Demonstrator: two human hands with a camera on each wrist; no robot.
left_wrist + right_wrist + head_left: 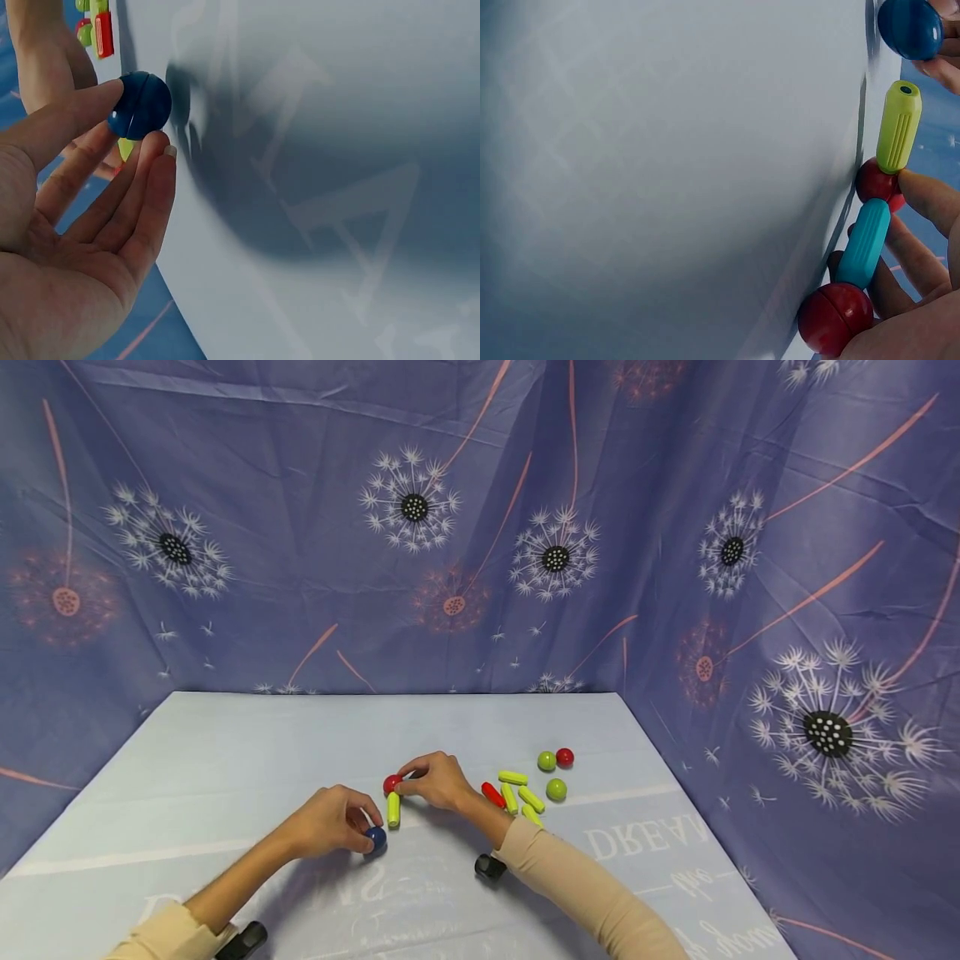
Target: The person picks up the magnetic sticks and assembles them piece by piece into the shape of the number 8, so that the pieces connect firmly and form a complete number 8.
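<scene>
A left hand (337,821) is pinching a blue ball (377,839) in its fingers (155,202); the right hand (438,779) is gripping a red ball (392,784) (yellow stick (393,811) attached).

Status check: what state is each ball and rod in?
Blue ball, pinched in left hand, unattached.
Middle red ball, pinched in right hand, two rods attached.
Attached yellow-green rod, outer end free.
Teal rod, a ball on each end.
Second red ball, joined to teal rod.
Red rod, loose.
Other yellow-green rods, loose.
Green balls, loose.
Far red ball, loose.
</scene>
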